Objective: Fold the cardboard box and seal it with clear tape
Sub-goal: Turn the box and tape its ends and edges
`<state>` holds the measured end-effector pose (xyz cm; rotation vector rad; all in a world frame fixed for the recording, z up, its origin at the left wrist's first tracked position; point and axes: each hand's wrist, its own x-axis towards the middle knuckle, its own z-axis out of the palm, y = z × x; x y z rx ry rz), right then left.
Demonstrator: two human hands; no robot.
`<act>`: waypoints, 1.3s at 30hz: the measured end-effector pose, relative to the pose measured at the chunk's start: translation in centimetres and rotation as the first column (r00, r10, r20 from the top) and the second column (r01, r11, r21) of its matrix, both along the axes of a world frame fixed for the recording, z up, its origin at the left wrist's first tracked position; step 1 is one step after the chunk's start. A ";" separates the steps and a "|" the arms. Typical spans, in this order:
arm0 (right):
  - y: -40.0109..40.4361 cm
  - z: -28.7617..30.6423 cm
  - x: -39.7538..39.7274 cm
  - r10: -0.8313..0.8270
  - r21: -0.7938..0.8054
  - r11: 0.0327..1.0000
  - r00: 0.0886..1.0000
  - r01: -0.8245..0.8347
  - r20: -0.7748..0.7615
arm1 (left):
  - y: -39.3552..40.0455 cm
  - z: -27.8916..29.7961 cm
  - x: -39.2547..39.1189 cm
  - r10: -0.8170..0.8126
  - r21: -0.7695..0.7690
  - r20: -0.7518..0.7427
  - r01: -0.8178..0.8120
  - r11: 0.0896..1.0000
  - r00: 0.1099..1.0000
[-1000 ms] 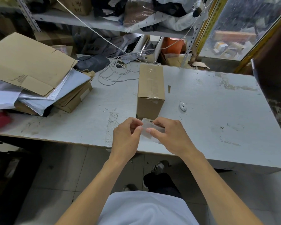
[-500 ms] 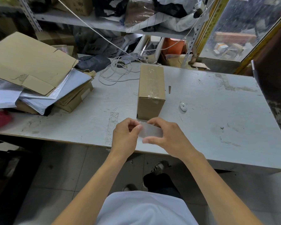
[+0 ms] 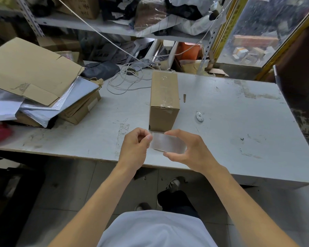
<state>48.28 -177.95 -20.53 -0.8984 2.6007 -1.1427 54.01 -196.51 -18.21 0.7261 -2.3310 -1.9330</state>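
One closed cardboard box (image 3: pixel 164 102) on my counter (image 3: pixel 230 132); both hands, left hand (image 3: pixel 136 147) and right hand (image 3: pixel 187 150), grip one clear tape roll (image 3: pixel 168 144).

A worn white table (image 3: pixel 230 107) carries the taped cardboard box (image 3: pixel 164 102), coiled cable (image 3: pixel 125 82) and flattened cardboard (image 3: pixel 30 70).

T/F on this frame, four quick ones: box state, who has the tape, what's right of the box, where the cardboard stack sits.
1. The cardboard box stands closed on the table, with tape across its top. True.
2. The tape roll lies on the table, untouched. False: both hands hold it, left hand at its end, right hand around it.
3. A small white object lies right of the box. True.
4. The flat cardboard is stacked at the table's right end. False: left end.
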 end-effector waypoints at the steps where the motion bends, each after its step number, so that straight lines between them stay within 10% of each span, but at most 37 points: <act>1: 0.1 -0.2 0.0 -0.010 0.012 1.000 1.000 0.010 -0.007 | 0.3 0.1 0.0 -0.007 -0.015 -0.004 0.007 1.000 1.000; 10: 1.5 -0.8 -0.9 -0.059 0.189 0.980 0.997 0.069 -0.058 | 0.5 0.8 -0.5 -0.085 0.030 -0.057 0.087 0.996 0.995; 22: 2.6 2.0 -0.3 -0.113 -0.278 0.953 0.993 0.117 0.029 | -3.0 1.0 -2.0 -0.013 0.213 -0.101 0.035 0.977 0.995; 39: 5.8 3.2 -10.2 0.120 0.147 0.985 0.970 -0.090 -0.212 | -0.8 2.4 -7.7 0.054 0.060 -0.114 -0.047 0.997 0.992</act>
